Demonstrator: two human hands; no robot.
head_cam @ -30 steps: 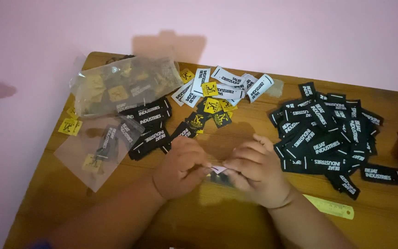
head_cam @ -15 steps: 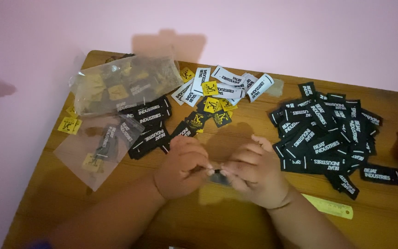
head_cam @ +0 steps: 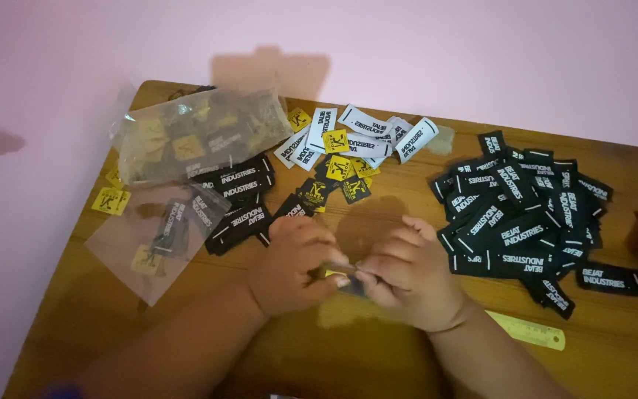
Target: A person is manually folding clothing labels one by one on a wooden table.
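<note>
Wooden and warm brown, the table [head_cam: 260, 355] fills our view, and our two hands meet over its middle. Our left hand [head_cam: 289, 270] is curled nearly shut, thumb and fingertips pinched on a small label [head_cam: 341, 277] that shows only as a dark sliver with a bit of yellow between the hands. Our right hand [head_cam: 407, 277] is curled the same way, its fingertips nipping the other end of that label, so both hands have hold of it just above the tabletop.

Just right of our right hand lies a big heap of black woven labels [head_cam: 518, 214] with white lettering. Behind the hands sits a scatter of small yellow labels [head_cam: 337, 166] mixed with white labels [head_cam: 363, 133]. Further left, a full clear plastic bag [head_cam: 193, 137] holds more labels, with a smaller black pile [head_cam: 234, 203] in front of it and a flatter clear bag [head_cam: 149, 240] near the table's left edge. A yellow-green ruler [head_cam: 529, 330] lies beside our right wrist.
</note>
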